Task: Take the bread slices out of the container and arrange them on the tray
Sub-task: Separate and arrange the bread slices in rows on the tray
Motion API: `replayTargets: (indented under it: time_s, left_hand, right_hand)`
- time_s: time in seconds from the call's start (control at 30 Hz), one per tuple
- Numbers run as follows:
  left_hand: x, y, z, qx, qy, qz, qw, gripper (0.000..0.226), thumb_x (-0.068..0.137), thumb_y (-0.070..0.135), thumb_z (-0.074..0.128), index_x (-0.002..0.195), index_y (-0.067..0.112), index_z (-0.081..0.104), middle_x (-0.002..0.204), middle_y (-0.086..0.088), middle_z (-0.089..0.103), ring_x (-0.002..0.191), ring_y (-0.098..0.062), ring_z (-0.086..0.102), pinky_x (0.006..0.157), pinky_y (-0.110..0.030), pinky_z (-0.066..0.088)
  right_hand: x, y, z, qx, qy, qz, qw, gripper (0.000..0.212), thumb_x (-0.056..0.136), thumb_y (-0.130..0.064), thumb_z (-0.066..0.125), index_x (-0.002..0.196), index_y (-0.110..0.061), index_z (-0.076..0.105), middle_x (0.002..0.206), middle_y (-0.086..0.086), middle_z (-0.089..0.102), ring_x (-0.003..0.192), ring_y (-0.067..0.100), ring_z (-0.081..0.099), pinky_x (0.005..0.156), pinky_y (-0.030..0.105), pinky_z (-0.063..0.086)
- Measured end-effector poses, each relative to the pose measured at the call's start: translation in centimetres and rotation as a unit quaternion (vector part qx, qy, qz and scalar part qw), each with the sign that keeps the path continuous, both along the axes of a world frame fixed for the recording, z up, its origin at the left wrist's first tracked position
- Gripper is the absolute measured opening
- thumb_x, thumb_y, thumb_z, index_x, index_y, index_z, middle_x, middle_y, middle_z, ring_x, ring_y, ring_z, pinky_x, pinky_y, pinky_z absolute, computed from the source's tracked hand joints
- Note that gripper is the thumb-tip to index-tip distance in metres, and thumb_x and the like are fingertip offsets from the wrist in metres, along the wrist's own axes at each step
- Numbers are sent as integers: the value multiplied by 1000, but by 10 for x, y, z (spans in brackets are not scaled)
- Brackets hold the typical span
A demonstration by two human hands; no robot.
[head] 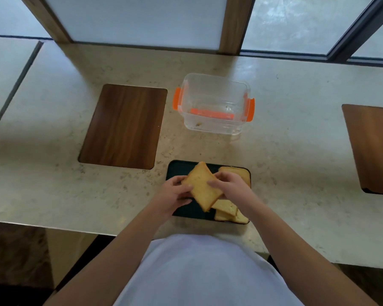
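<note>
A dark tray (175,171) lies near the counter's front edge. Above it, my left hand (174,193) and my right hand (230,184) together hold a tilted bread slice (202,186) by its two sides. One slice (241,173) lies in the tray's far right corner. Two or three more slices (227,209) overlap at the tray's near right, partly hidden by the held slice. The clear container (215,104) with orange clips stands behind the tray with only crumbs visible inside.
A brown wooden inset (124,127) sits in the beige counter (53,184) to the left of the container. Another wooden board (374,149) lies at the far right. Frosted windows run along the back.
</note>
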State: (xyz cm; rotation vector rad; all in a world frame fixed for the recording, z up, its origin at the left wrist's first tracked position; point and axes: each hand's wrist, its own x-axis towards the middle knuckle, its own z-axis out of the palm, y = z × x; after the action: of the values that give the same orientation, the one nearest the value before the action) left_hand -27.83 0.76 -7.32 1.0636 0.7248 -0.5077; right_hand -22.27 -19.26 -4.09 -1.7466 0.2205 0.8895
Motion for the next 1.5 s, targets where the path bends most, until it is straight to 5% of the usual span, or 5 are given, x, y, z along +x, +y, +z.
replayTargets:
  time_s: [0.43, 0.67, 0.83, 1.27, 1.5]
  left_hand:
    - [-7, 11, -15, 1, 61, 102, 993, 21, 92, 3, 65, 111, 7, 57, 105, -16, 68, 85, -24, 72, 66, -33, 59]
    - [-7, 13, -17, 120, 63, 51, 989, 35, 97, 13, 61, 130, 17, 54, 115, -10, 68, 97, -24, 71, 70, -31, 59]
    - [-8, 14, -16, 119, 71, 41, 990, 35, 99, 15, 58, 133, 13, 52, 111, -12, 69, 95, -24, 72, 71, -33, 59]
    - [-7, 2, -18, 388, -21, -130, 912, 62, 92, 22, 61, 149, 14, 37, 126, 2, 56, 91, -8, 57, 66, -21, 43]
    - [8, 4, -14, 400, -4, -163, 902, 71, 91, 26, 58, 154, 13, 29, 136, -8, 52, 94, -10, 52, 63, -22, 36]
  right_hand:
    - [-8, 25, -27, 27, 83, -198, 976, 38, 93, -9, 62, 129, -20, 59, 123, 6, 60, 105, 15, 62, 78, 27, 57]
    - [-4, 40, -22, -62, -21, -35, 997, 60, 95, -27, 59, 151, -32, 40, 126, -18, 58, 90, -4, 59, 69, 11, 48]
    - [-2, 42, -21, -71, -11, 12, 997, 58, 96, -24, 59, 152, -26, 42, 153, -1, 47, 138, 15, 43, 94, 27, 37]
    - [-6, 40, -25, -116, -23, 43, 992, 52, 97, -25, 54, 149, -21, 47, 149, -4, 52, 77, 0, 59, 66, 19, 53]
    - [1, 47, -26, -100, 7, 29, 995, 48, 96, -26, 56, 143, -19, 53, 142, -2, 57, 103, 15, 65, 86, 39, 57]
